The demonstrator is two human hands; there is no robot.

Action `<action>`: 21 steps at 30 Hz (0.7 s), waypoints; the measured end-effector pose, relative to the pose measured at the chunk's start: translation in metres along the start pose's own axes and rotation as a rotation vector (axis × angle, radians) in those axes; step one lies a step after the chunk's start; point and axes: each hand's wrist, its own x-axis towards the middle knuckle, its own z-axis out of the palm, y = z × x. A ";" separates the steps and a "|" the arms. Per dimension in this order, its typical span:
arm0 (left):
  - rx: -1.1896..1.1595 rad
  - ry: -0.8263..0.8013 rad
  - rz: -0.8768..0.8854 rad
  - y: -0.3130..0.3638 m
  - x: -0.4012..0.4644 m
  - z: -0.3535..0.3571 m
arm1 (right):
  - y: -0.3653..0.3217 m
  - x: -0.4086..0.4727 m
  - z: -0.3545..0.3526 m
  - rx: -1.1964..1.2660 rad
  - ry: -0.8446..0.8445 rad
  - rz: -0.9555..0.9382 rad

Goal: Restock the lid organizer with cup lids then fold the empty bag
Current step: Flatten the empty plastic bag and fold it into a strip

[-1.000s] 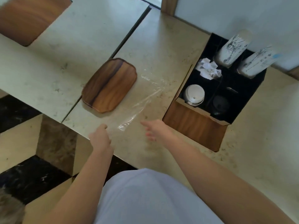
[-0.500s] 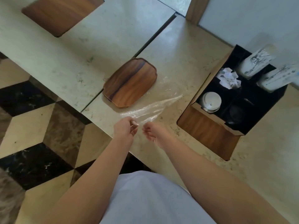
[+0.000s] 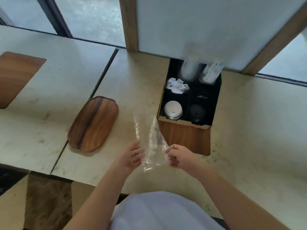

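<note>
The empty clear plastic bag [image 3: 150,138] is lifted off the counter between both hands, hanging crumpled in front of the organizer. My left hand [image 3: 132,157] holds its lower left edge, fingers partly spread. My right hand [image 3: 178,156] pinches its lower right edge. The lid organizer [image 3: 184,136] is a wooden box with black compartments just beyond my right hand. White cup lids [image 3: 172,109] are stacked in its front left compartment and black lids [image 3: 196,112] in the front right one.
Crumpled white paper [image 3: 177,85] and two sleeves of paper cups [image 3: 199,70] fill the organizer's rear compartments. A wooden tray [image 3: 93,123] lies left of the bag, another wooden board [image 3: 15,77] at the far left. The counter edge [image 3: 99,181] runs close to my body.
The bag lay flat on the counter; both hands came together at its near end and lifted it. The view swung up and right, bringing the organizer to the middle.
</note>
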 end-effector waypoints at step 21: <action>-0.017 -0.207 0.215 0.015 0.005 0.137 | 0.014 -0.075 -0.141 0.254 0.263 -0.233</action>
